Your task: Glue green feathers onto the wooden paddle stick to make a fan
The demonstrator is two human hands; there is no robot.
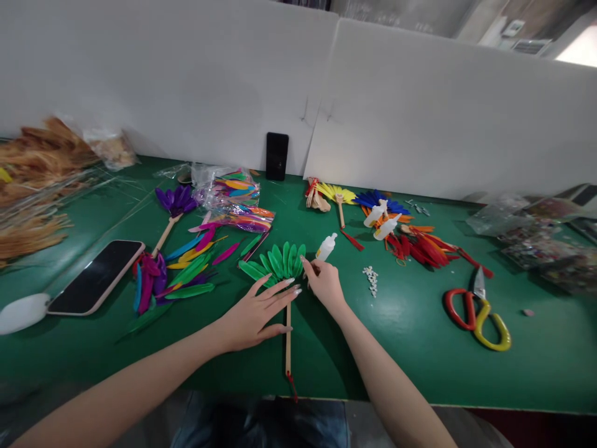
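A fan of green feathers (280, 260) on a wooden handle (288, 348) lies flat in front of me, with a red tassel (293, 389) at the handle's lower end. Over the base of the feathers rests my left hand (261, 311), fingers stretched out and thumb by the handle. My right hand (321, 280) pinches at the rightmost green feather, its thumb and forefinger drawn together around its edge. Just behind that hand stands a white glue bottle (326, 246). Small white beads (371, 280) are scattered to its right.
Scissors with red and yellow handles (478, 311) lie at right. Purple (175, 200) and yellow (336, 193) feather fans, loose feathers (191, 267), red feathers (429, 246) and more glue bottles (387, 226) surround the work. A phone (97, 277) lies left; another (277, 155) leans on the white partition (209, 81).
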